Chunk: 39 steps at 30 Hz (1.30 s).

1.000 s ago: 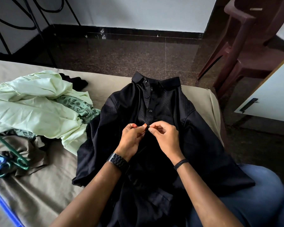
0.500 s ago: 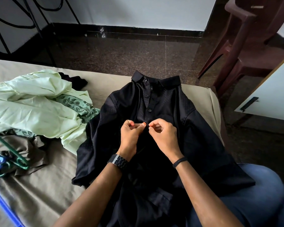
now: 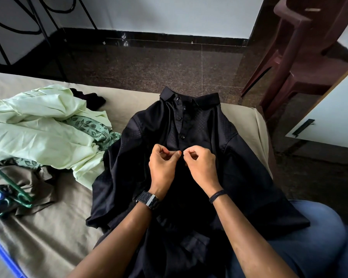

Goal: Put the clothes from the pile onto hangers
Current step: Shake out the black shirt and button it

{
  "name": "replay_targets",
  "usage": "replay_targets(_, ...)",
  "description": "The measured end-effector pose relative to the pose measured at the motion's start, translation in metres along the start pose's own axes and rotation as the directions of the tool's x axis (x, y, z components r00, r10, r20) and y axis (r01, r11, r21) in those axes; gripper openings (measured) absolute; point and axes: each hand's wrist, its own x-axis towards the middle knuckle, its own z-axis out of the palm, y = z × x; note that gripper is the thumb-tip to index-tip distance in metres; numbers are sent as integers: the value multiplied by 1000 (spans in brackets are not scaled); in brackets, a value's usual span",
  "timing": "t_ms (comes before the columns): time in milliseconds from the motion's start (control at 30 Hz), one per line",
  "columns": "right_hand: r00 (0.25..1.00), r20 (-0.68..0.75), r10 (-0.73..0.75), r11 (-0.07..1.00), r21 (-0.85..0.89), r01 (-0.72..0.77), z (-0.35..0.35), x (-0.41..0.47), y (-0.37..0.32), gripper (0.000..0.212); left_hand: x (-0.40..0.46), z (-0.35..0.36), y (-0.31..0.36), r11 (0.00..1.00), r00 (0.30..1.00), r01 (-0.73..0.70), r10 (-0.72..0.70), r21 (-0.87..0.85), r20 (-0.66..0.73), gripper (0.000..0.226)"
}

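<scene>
Spread on the bed [image 3: 48,227] beside the pile [image 3: 40,127], the black shirt [image 3: 239,167] is pinched at its placket by left hand [image 3: 162,167] and right hand [image 3: 201,167]

1. A white wall [image 3: 159,13] runs along the far side, with a dark skirting [image 3: 169,38] at its foot.
2. The floor [image 3: 149,65] is dark speckled stone, polished, with thin joints between slabs.
3. A black metal frame [image 3: 38,27] with curved bars stands at the far left against the wall.
4. A brown plastic chair [image 3: 301,57] stands at the right, on the floor.
5. Just beside it, nearer, is a white cabinet door [image 3: 333,117] with a black handle [image 3: 302,127] and a light wooden edge.
6. A bed [image 3: 38,233] covered with a beige-olive sheet fills the foreground.
7. Light is soft and even; the wall is brightest.
</scene>
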Motion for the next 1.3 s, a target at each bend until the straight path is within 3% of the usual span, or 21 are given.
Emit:
replay_targets(167, 998, 63, 22, 999, 45, -25, 1, -1, 4, 13, -1, -2, -2, 962, 991, 135, -132, -237, 27, 38)
replay_targets(433, 993, 7, -117, 989, -91, 117, 2, -2, -4, 5, 1, -1, 3, 960, 988, 153, -152, -236, 21, 40)
replay_targets(600, 998, -20, -64, 998, 21, 65, 1, -3, 0, 6, 0, -1, 10, 948, 986, 168, -163, -271, 40, 39)
replay_targets(833, 1000, 5, 27, 969, 244, -27, 0, -2, 8, 9, 1, -3, 11, 951, 981, 185, -164, -248, 102, 37)
replay_targets(900, 999, -32, -31, 987, 159, 35, 1, -4, 6, 9, 1, -2, 11, 959, 985, 173, -162, -226, 64, 38)
replay_targets(1067, 983, -75, -169, 985, -43, 167, 4, -6, 1, 6, -4, 1, 9, 999, 999, 14, -12, 39, -41, 38)
replay_targets(1167, 994, -40, -101, 995, 0, 101, 1, -3, 4, 7, -2, -1, 5, 999, 1000, 7, -6, 45, -22, 38)
replay_targets(1300, 994, 48, 97, 971, 214, -105, 3, 0, 8, 12, 0, 0, 6, 982, 993, 122, -121, -142, 15, 41)
